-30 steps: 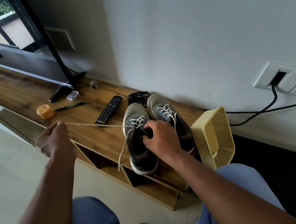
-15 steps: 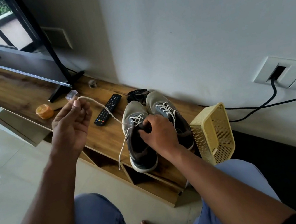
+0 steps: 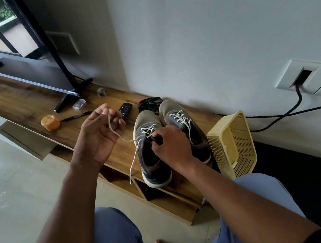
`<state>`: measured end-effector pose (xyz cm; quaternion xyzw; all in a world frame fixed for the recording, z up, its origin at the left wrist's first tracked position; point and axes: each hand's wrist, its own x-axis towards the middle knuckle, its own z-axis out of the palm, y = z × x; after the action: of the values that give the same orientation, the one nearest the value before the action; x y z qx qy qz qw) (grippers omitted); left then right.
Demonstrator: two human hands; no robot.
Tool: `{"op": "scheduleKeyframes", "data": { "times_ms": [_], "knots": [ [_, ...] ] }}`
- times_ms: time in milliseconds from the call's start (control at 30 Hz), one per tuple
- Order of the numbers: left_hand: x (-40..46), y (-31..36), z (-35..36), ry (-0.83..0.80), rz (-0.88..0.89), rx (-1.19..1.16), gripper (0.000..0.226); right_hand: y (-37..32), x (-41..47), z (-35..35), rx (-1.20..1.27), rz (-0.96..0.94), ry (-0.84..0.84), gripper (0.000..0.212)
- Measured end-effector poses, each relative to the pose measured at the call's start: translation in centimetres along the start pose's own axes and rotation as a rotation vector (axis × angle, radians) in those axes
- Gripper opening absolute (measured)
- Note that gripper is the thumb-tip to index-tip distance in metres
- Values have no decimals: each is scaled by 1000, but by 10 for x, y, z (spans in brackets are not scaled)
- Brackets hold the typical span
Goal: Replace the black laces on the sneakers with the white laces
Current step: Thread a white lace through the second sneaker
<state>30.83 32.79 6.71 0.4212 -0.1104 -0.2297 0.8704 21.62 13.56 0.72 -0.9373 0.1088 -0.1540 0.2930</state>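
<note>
Two grey sneakers stand side by side on the wooden TV bench (image 3: 27, 106). The left sneaker (image 3: 152, 154) and the right sneaker (image 3: 185, 123) both carry white laces. My right hand (image 3: 169, 145) grips the tongue of the left sneaker. My left hand (image 3: 98, 135) is raised palm up to the left of the shoes and pinches one end of the white lace (image 3: 115, 132), which runs slack to the eyelets. The other lace end (image 3: 133, 165) hangs over the bench edge. A heap of black laces (image 3: 149, 103) lies behind the shoes.
A yellow perforated basket (image 3: 232, 143) lies on its side right of the shoes. A remote (image 3: 125, 109), a black pen (image 3: 76, 117), an orange tub (image 3: 50, 122) and a TV stand (image 3: 75, 90) sit on the bench. A black cable (image 3: 280, 116) runs along the wall.
My left hand moved from far left, where it held the lace taut, up and toward the shoes; the lace is now slack. My right hand stayed on the left sneaker.
</note>
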Motion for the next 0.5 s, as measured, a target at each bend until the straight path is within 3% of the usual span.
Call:
{"op": "scheduleKeyframes", "data": {
  "times_ms": [200, 333, 500],
  "knots": [
    [-1, -26, 7, 106, 51, 584, 17, 0, 4, 2, 25, 7, -12, 13],
    [-2, -37, 19, 108, 91, 796, 27, 2, 7, 0, 113, 64, -29, 11],
    [1, -52, 31, 89, 161, 1186, 12, 5, 12, 1, 275, 205, -71, 12]
  ]
}}
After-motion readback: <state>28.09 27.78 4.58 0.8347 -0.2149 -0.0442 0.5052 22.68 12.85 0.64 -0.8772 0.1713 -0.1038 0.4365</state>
